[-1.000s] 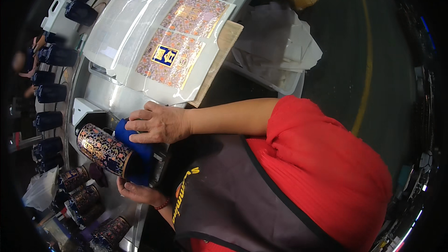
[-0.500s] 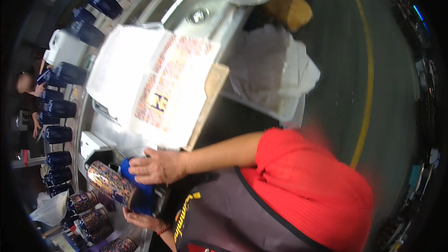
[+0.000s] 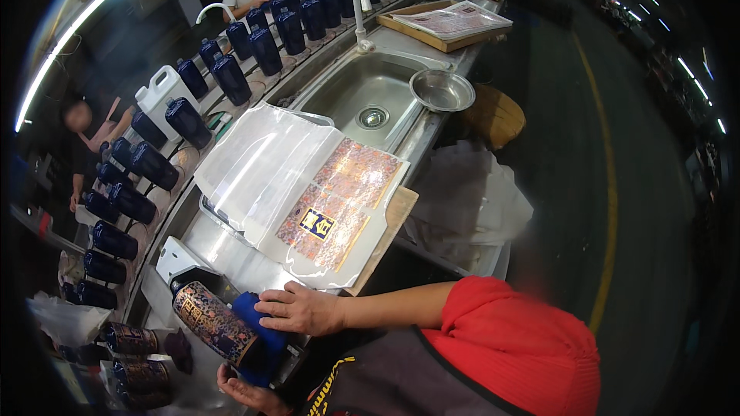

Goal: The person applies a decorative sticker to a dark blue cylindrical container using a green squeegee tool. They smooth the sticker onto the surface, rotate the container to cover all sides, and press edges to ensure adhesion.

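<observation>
A dark blue bottle [image 3: 214, 322] wrapped in a colourful floral pattern lies tilted in a holder with a white end plate [image 3: 176, 256], at the lower left. Beside it, my right hand [image 3: 297, 310] has its fingers curled over a blue cloth [image 3: 248, 313], which rests against the bottle's side. Below the bottle's near end is my left hand [image 3: 248, 394], palm turned up and fingers apart, with nothing seen in it. Just beyond my right hand, a printed floral sheet [image 3: 339, 200] with a pale backing sheet [image 3: 266, 166] folded back lies on a board [image 3: 393, 219].
Plain blue bottles [image 3: 154, 165] line the conveyor on the left, near a white jug [image 3: 166, 92]. Patterned bottles [image 3: 139, 376] lie at the lower left. Beyond the sheets are a sink [image 3: 339, 88] and a metal bowl [image 3: 442, 91]. Two people work across the line.
My view has swung up, showing more of the line and the far sheets. The bottle has turned, bringing its label panel into sight. My right hand stays on the blue cloth.
</observation>
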Action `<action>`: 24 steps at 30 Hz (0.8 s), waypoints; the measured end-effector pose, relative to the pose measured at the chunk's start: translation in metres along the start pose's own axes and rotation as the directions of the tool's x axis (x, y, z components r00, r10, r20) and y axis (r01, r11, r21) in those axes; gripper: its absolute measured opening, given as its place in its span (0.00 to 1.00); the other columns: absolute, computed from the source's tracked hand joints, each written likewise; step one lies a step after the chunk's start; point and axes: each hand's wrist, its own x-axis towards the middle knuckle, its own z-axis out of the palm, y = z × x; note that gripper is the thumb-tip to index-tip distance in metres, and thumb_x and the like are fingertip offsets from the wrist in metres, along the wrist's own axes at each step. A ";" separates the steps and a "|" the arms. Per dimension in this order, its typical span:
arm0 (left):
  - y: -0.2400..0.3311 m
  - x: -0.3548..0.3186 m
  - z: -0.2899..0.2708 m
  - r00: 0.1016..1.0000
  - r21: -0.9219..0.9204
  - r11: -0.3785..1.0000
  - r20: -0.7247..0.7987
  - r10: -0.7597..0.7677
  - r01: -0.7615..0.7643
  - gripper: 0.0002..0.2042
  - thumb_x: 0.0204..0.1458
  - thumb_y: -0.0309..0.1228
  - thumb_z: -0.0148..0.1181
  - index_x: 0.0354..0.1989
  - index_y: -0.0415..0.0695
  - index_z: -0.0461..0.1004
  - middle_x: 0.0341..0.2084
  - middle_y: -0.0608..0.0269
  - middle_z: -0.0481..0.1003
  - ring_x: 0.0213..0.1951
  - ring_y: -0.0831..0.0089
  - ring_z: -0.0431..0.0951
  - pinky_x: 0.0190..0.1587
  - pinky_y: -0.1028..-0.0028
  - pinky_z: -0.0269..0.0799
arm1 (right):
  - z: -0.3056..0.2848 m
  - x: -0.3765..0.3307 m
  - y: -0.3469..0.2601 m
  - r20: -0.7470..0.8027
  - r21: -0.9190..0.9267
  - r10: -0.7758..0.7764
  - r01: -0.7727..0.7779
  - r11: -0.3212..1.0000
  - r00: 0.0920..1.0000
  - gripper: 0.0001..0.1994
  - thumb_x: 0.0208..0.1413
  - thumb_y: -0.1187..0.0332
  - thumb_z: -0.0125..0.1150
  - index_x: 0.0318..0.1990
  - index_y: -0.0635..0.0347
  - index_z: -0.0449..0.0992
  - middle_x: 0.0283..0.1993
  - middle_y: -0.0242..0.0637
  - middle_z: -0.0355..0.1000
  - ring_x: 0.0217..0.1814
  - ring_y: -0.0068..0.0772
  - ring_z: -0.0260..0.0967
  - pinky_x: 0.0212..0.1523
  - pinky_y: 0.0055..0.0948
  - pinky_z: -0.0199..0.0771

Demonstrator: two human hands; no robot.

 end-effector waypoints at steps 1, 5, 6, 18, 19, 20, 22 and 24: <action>-0.004 0.000 0.004 1.000 0.001 1.000 -0.007 0.008 -0.008 0.24 0.75 0.43 0.35 0.61 0.33 0.66 0.55 0.51 0.69 0.58 0.64 0.69 0.65 0.64 0.62 | 0.001 0.000 0.000 -0.002 -0.019 -0.071 0.071 0.997 0.997 0.25 0.56 0.68 0.56 0.63 0.55 0.72 0.73 0.44 0.62 0.77 0.47 0.53 0.60 0.46 0.63; -0.005 0.000 -0.010 1.000 0.020 1.000 -0.011 0.018 -0.018 0.24 0.75 0.43 0.35 0.61 0.32 0.66 0.55 0.51 0.69 0.58 0.63 0.69 0.65 0.64 0.62 | 0.010 0.009 -0.014 0.005 -0.024 0.004 -0.004 1.000 1.000 0.24 0.57 0.69 0.55 0.62 0.55 0.73 0.72 0.44 0.63 0.76 0.48 0.55 0.59 0.46 0.64; -0.007 -0.001 -0.008 1.000 0.019 1.000 -0.008 0.016 -0.016 0.24 0.75 0.43 0.35 0.61 0.32 0.66 0.55 0.51 0.69 0.58 0.63 0.69 0.65 0.64 0.62 | 0.011 0.009 -0.014 0.002 -0.027 0.002 -0.002 1.000 1.000 0.23 0.57 0.68 0.55 0.62 0.55 0.73 0.72 0.44 0.63 0.76 0.48 0.56 0.58 0.46 0.65; -0.008 0.000 -0.016 0.999 -0.140 0.990 0.033 0.012 -0.007 0.26 0.75 0.45 0.35 0.62 0.32 0.64 0.56 0.50 0.67 0.58 0.62 0.68 0.66 0.63 0.61 | 0.024 0.012 -0.017 -0.009 0.028 0.000 0.000 1.000 1.000 0.23 0.57 0.68 0.55 0.62 0.53 0.72 0.70 0.44 0.64 0.74 0.49 0.58 0.58 0.46 0.66; -0.006 0.000 -0.014 0.999 -0.162 0.987 0.033 0.012 -0.006 0.26 0.75 0.45 0.35 0.62 0.32 0.64 0.56 0.50 0.67 0.58 0.62 0.68 0.66 0.63 0.61 | 0.025 0.012 -0.016 -0.012 0.020 -0.007 0.008 1.000 1.000 0.23 0.57 0.68 0.55 0.62 0.53 0.72 0.70 0.44 0.64 0.74 0.49 0.58 0.58 0.46 0.66; -0.004 -0.001 -0.014 0.999 -0.129 0.991 0.033 0.022 -0.018 0.26 0.75 0.45 0.35 0.62 0.32 0.64 0.56 0.50 0.67 0.58 0.62 0.68 0.66 0.63 0.61 | 0.024 0.012 -0.016 -0.010 0.021 0.001 -0.001 1.000 1.000 0.24 0.57 0.68 0.55 0.62 0.53 0.72 0.70 0.44 0.64 0.74 0.49 0.58 0.58 0.46 0.67; 0.002 -0.004 -0.015 0.999 -0.046 0.998 0.031 0.043 -0.041 0.26 0.75 0.45 0.35 0.62 0.32 0.64 0.55 0.51 0.67 0.58 0.62 0.68 0.66 0.63 0.61 | 0.025 0.012 -0.016 -0.019 0.029 -0.003 0.003 1.000 1.000 0.24 0.57 0.68 0.55 0.62 0.53 0.72 0.70 0.44 0.64 0.74 0.49 0.58 0.58 0.46 0.67; 0.005 -0.005 -0.015 0.999 -0.030 0.999 0.031 0.044 -0.044 0.26 0.74 0.45 0.35 0.62 0.32 0.64 0.56 0.51 0.67 0.58 0.62 0.68 0.66 0.63 0.61 | 0.026 0.012 -0.016 -0.021 0.022 -0.003 0.003 1.000 1.000 0.24 0.57 0.68 0.55 0.62 0.53 0.72 0.70 0.44 0.64 0.74 0.49 0.58 0.57 0.46 0.67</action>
